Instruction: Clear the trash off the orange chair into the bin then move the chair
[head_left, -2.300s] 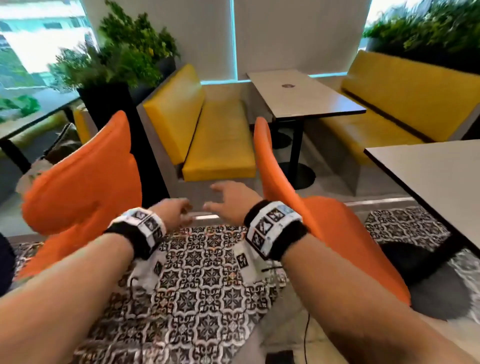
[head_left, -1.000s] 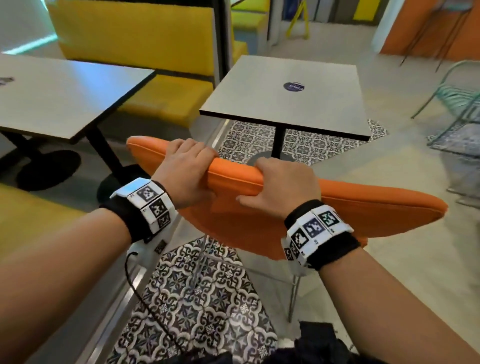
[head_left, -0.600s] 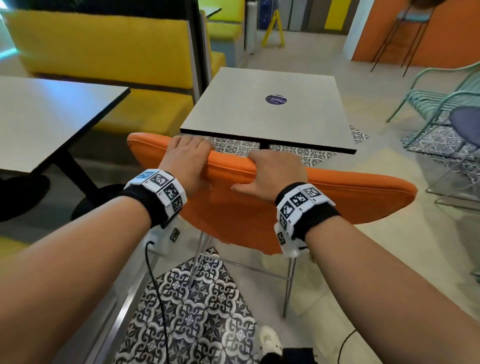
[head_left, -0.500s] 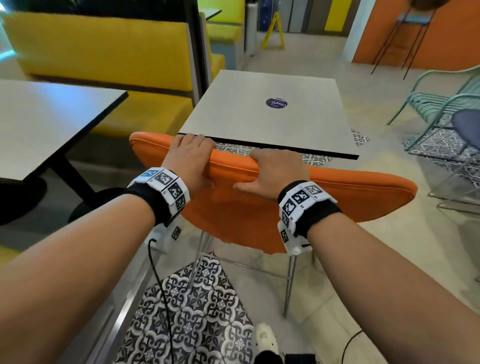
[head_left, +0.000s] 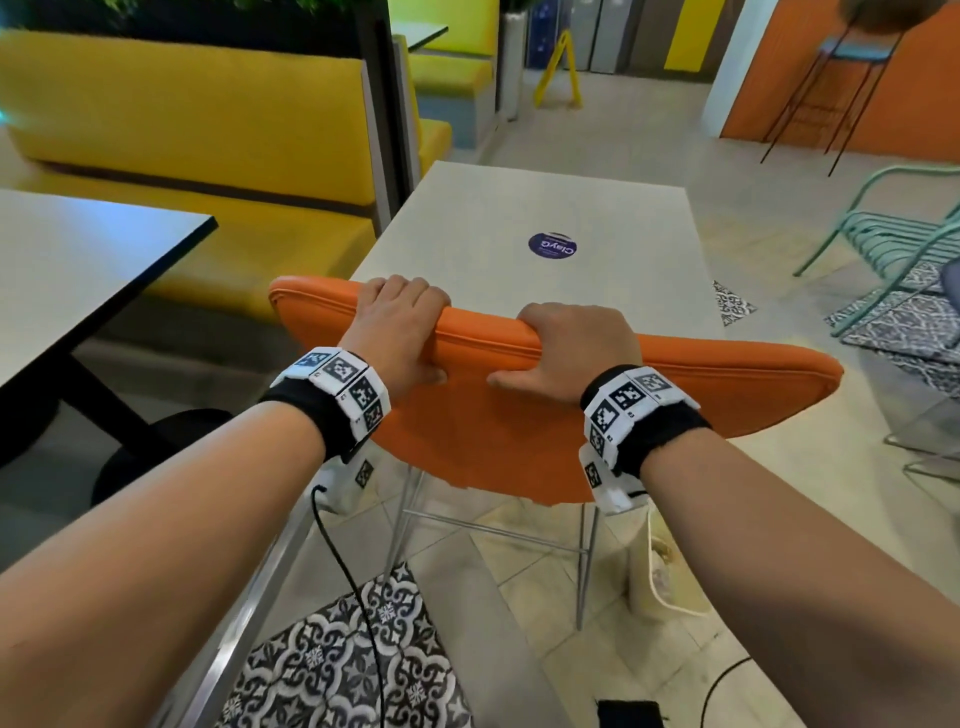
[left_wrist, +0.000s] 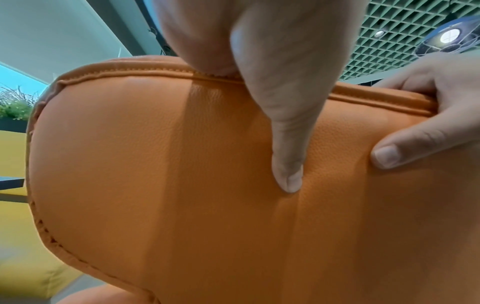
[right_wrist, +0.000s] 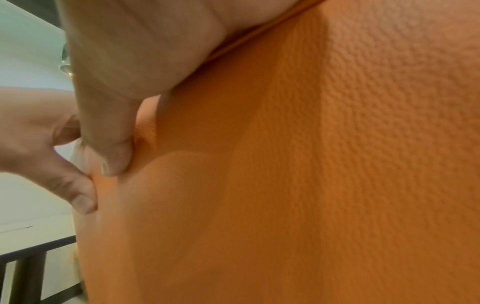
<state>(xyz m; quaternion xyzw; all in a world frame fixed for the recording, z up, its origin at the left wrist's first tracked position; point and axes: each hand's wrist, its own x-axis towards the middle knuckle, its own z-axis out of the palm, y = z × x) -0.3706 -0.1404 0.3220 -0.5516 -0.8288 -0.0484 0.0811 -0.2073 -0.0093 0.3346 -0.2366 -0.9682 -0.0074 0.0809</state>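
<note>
- Two hands share the load, spaced along the top edge, probably to keep the chair level while steering it.
- Left hand (head_left: 400, 327) has its grip curled over the orange chair (head_left: 519, 421) backrest, thumb pressed into the rear.
- Right hand (head_left: 571, 345) is clamped on likewise.
- Grained, padded leatherette with a stitched seam; thin metal legs (head_left: 586, 566).
- Chair stands just before the pale tabletop (head_left: 597, 218).

Yellow booth benches (head_left: 197, 130), pale tables (head_left: 545, 218), patterned floor tiles (head_left: 332, 670).
</note>
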